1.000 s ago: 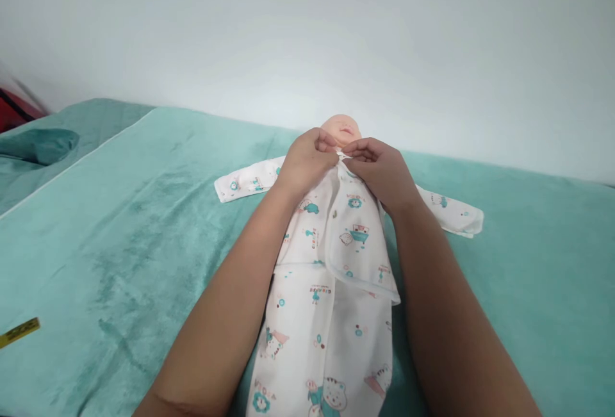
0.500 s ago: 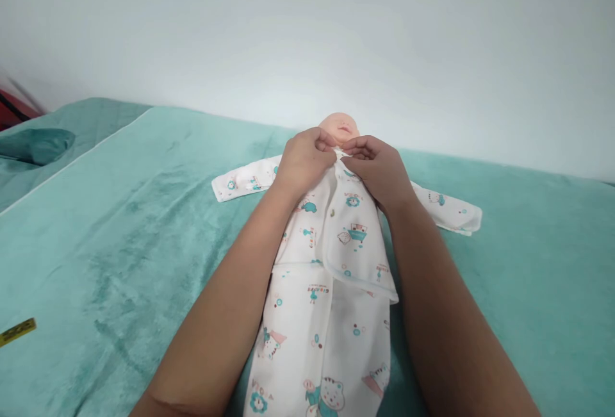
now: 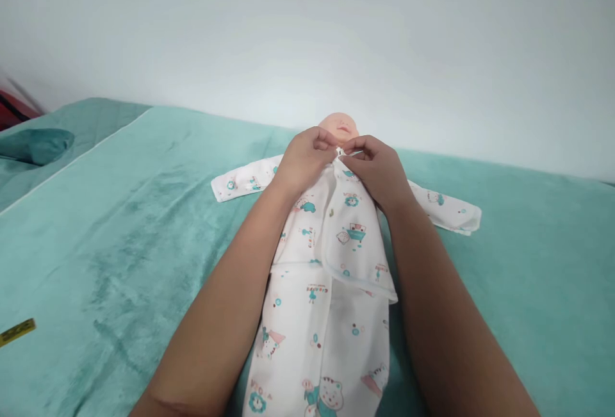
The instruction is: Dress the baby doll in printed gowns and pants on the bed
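A baby doll [image 3: 340, 127] lies on its back on a teal blanket [image 3: 120, 225], dressed in a white printed romper [image 3: 331, 276] with sleeves spread to both sides. My left hand [image 3: 303, 162] and my right hand [image 3: 373, 168] meet at the doll's neck. Both pinch the romper's collar edges together just under the chin. The lower front flap of the romper lies loose over the belly.
A darker teal pillow [image 3: 36, 145] lies at the far left, with something red [image 3: 9, 113] behind it. A small yellow tag [image 3: 16, 332] rests on the blanket at the lower left. A plain pale wall [image 3: 307, 32] runs behind the bed.
Both hands stay pinched at the collar, with only slight finger movement. The doll and romper have not shifted.
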Available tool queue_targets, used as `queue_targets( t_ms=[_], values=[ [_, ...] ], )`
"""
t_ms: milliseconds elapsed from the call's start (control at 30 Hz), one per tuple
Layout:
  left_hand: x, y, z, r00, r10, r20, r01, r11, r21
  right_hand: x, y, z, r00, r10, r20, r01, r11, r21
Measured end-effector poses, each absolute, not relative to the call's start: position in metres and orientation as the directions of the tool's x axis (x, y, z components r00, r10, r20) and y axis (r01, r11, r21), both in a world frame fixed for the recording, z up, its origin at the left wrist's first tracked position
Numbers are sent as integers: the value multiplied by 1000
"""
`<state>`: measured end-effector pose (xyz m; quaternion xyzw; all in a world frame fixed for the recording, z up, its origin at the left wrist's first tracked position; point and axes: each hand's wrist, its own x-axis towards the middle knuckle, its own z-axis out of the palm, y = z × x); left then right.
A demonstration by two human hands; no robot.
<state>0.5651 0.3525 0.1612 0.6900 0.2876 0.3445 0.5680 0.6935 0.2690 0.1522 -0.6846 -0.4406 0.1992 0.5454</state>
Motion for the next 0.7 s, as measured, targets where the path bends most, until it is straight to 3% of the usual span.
queue_targets(
  t_ms=[433, 600, 700],
  values=[
    [566, 358, 153, 577, 772, 266, 177, -436, 882, 694, 268, 144, 535, 813, 230, 290, 79, -954],
    [558, 345, 157, 500, 810, 306, 243, -470, 849, 675, 256, 152, 606, 718, 343, 480, 14, -877],
    [545, 333, 157, 514, 791, 333, 194, -486, 852, 660, 239, 159, 554, 759, 341, 598, -79, -797]
  ],
)
